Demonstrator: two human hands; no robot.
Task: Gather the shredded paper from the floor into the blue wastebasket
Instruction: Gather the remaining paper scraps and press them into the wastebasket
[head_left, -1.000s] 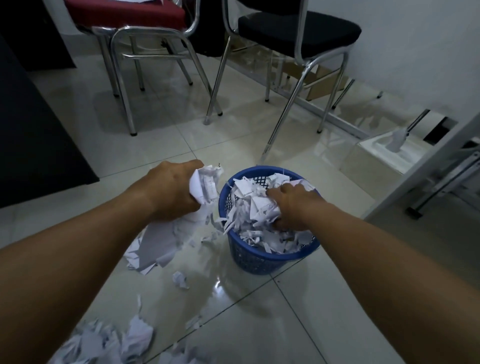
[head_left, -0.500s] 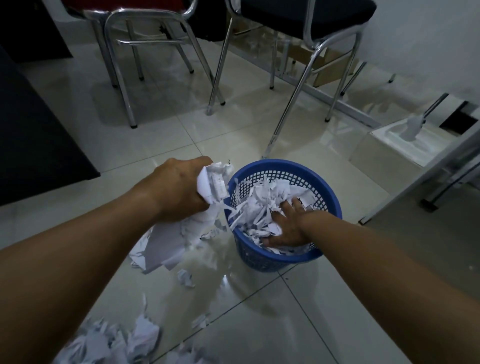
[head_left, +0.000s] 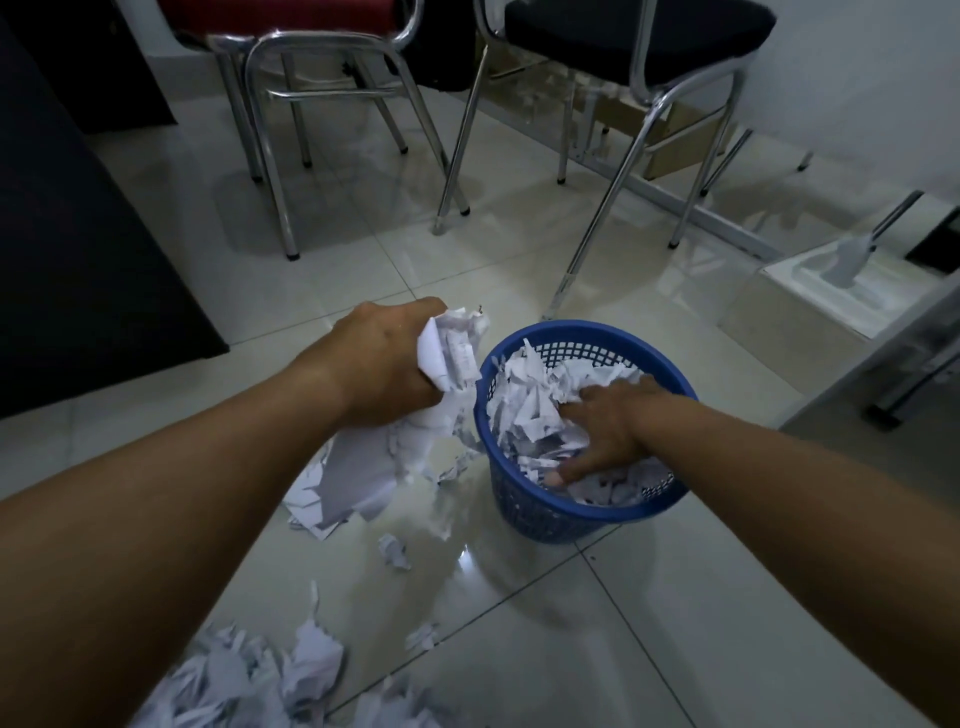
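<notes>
The blue wastebasket (head_left: 582, 512) stands on the tiled floor, holding a heap of white shredded paper (head_left: 524, 410). My right hand (head_left: 602, 426) lies flat inside it, fingers spread, pressing on the paper. My left hand (head_left: 384, 358) hovers just left of the basket's rim, shut on a bunch of shredded paper (head_left: 452, 353) that trails down towards the floor. A larger torn sheet (head_left: 353, 478) lies on the floor under my left forearm. A loose pile of shreds (head_left: 249, 675) lies at the bottom left, and small scraps (head_left: 393, 551) are scattered between.
Two chrome-legged chairs stand behind the basket, one red-seated (head_left: 311, 93) and one black-seated (head_left: 639, 36). A dark cabinet (head_left: 78, 249) fills the left side. A white box with a tool (head_left: 831, 280) and a grey frame (head_left: 893, 364) sit at the right.
My right hand has opened from a fist on paper to a flat palm pushing down into the basket. My left hand with its bunch has barely moved.
</notes>
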